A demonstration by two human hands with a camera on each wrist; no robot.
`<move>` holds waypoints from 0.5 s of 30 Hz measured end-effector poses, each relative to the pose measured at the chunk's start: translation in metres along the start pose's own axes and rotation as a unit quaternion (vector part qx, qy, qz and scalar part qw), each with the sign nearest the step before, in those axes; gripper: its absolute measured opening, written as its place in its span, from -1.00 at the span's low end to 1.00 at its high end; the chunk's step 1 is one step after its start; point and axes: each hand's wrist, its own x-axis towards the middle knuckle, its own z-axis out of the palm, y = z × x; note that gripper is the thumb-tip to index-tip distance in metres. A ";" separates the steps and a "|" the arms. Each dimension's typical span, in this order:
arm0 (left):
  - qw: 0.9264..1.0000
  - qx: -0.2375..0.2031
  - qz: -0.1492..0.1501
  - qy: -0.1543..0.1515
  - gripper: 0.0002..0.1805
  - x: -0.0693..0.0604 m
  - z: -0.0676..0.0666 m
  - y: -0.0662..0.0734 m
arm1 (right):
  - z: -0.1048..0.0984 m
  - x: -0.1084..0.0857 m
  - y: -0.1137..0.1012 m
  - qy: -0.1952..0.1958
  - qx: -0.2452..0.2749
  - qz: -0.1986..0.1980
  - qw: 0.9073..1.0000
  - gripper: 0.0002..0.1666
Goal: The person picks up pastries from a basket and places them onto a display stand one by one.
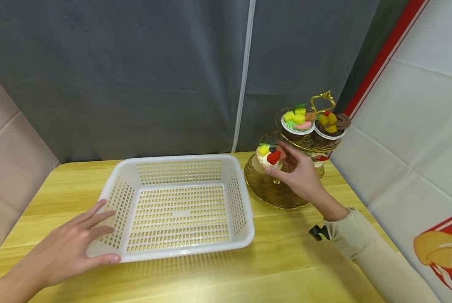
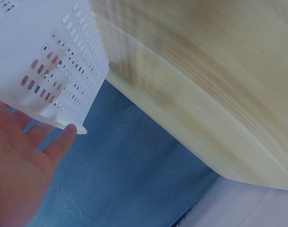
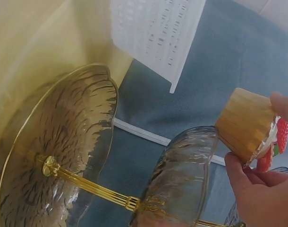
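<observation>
My right hand (image 1: 299,174) pinches a cupcake (image 1: 270,156) between thumb and fingers, raised above the wide bottom plate of a tiered cake stand (image 1: 275,198). White cream, a strawberry, a yellow fruit cube and a blueberry top it. In the right wrist view the cupcake (image 3: 245,124) shows its tan paper cup, tilted beside a glass tier (image 3: 182,170). My left hand (image 1: 72,244) rests at the left front corner of a white plastic basket (image 1: 182,250), fingers extended over its rim. The left wrist view shows these fingers touching the basket (image 2: 49,61).
On the stand's top tier sit a cupcake with green cream and yellow cubes (image 1: 298,122) and a chocolate one (image 1: 330,126). Another treat (image 1: 319,159) is partly hidden below them. A gold handle (image 1: 323,101) tops the stand. A grey curtain (image 1: 135,84) hangs behind the wooden table (image 1: 195,277).
</observation>
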 end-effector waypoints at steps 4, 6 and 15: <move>1.000 0.003 0.002 0.005 -0.32 0.000 0.000 0.000 | -0.002 0.000 0.000 0.006 0.002 0.002 1.000 -0.12; 1.000 0.004 0.004 0.006 -0.32 0.000 0.000 0.000 | -0.003 -0.001 -0.001 0.012 0.001 0.006 1.000 -0.14; 1.000 0.003 0.001 0.006 -0.32 0.000 0.001 0.000 | -0.006 -0.004 0.004 0.036 0.017 0.031 0.999 -0.20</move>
